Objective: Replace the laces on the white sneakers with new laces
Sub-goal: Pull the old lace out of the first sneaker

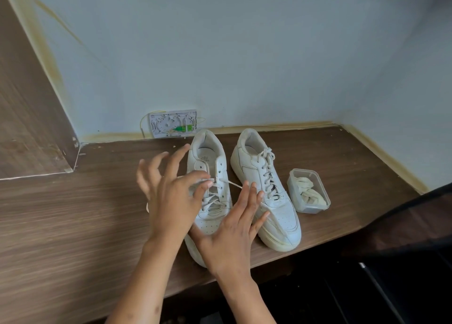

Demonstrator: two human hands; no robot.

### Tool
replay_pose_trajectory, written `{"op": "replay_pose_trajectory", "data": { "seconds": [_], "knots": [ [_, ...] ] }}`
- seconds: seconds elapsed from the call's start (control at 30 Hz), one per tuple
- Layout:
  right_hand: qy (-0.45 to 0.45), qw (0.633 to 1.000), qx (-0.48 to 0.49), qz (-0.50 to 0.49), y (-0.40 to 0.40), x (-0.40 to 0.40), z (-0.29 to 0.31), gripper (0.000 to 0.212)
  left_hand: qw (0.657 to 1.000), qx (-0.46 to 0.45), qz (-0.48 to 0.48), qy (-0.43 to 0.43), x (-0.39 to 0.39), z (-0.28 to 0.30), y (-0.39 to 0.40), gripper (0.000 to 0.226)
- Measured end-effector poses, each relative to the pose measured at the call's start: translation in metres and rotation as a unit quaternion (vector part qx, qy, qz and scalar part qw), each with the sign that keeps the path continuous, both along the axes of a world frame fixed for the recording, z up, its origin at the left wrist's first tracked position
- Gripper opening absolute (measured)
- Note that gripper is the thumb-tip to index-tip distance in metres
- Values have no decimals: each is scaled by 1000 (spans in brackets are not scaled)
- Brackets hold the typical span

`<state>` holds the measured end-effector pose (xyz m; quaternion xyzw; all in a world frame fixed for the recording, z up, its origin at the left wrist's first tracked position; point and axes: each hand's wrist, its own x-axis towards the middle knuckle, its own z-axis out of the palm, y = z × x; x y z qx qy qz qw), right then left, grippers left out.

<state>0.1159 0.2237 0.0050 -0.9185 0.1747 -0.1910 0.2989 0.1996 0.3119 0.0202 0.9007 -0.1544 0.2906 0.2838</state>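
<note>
Two white sneakers stand side by side on the wooden desk, heels toward the wall. The left sneaker has its upper eyelets bare and lace only in the lower rows. My left hand pinches its lace at the tongue between thumb and forefinger, other fingers spread. A strand runs right toward my right hand, which rests with fingers apart on the toe of that sneaker. The right sneaker is fully laced. A clear plastic box to its right holds bundled white laces.
A white cable box with a green part leans on the wall behind the sneakers. The wooden desk ends in a front edge just below the shoes. A dark cloth covers the right corner.
</note>
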Motion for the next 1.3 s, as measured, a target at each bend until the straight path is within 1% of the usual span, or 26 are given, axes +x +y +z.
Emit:
{"op": "replay_pose_trajectory", "data": {
  "seconds": [0.1, 0.17, 0.23, 0.27, 0.33, 0.37, 0.4, 0.47, 0.57, 0.63, 0.7, 0.8, 0.87, 0.93, 1.03, 1.07, 1.1, 1.17, 1.27, 1.3],
  "knots": [
    [-8, 1000, 7, -1, 1, 0, 0, 124, 1000, -11, 20, 0, 0, -3, -3, 12],
    [-5, 1000, 9, -1, 0, 0, 0, 124, 997, -52, 54, -12, 0, -3, -3, 12],
    [2, 1000, 10, 1, 0, 0, 0, 126, 985, -137, 108, -16, 1, -2, 2, 6],
    [8, 1000, 8, 2, -1, -1, 0, 127, 972, -192, 137, -10, 2, 0, 5, 6],
    [18, 1000, -1, 4, -1, -1, 1, 128, 942, -279, 184, 3, 4, 4, 11, 13],
    [20, 1000, -4, 5, -2, -1, 1, 128, 937, -292, 194, 5, 4, 5, 14, 15],
    [21, 1000, -4, 5, -2, -1, 1, 128, 940, -286, 187, 4, 5, 6, 17, 16],
    [19, 1000, 1, 6, -2, 0, 1, 127, 963, -236, 133, -2, 5, 5, 19, 16],
    [13, 1000, 5, 5, 0, 0, 1, 126, 993, -110, 43, -5, 5, 4, 12, 19],
    [13, 1000, 3, 2, 1, 0, 0, 125, 999, -42, 16, -2, 4, 0, 6, 22],
    [14, 1000, 1, 2, 1, 0, 0, 125, 1000, -12, 4, -3, 3, -3, 3, 23],
    [21, 1000, -1, 2, 1, 0, 1, 125, 1000, -7, 10, -10, 4, -6, 2, 13],
    [16, 1000, 4, 1, 0, 0, 1, 124, 999, -27, 37, -22, 3, -6, -1, 7],
    [13, 1000, 9, 2, 0, 0, 0, 123, 991, -93, 86, -35, 3, -5, -1, 3],
    [15, 1000, 5, 3, 0, 0, 0, 126, 962, -228, 152, -18, 4, 0, 6, 14],
    [16, 1000, 3, 5, 0, 0, 0, 126, 953, -251, 166, -3, 5, 0, 8, 15],
    [18, 1000, 3, 6, -1, 0, 0, 126, 951, -257, 174, 13, 5, 0, 10, 16],
    [16, 1000, 8, 6, 0, 0, 0, 126, 958, -237, 161, 33, 6, -1, 12, 17],
    [6, 1000, 12, 7, 1, 0, -1, 125, 981, -170, 81, 38, 7, -1, 10, 26],
    [6, 1000, 11, 7, 1, 1, -1, 125, 988, -140, 59, 38, 7, -1, 8, 24]
  ]
}}
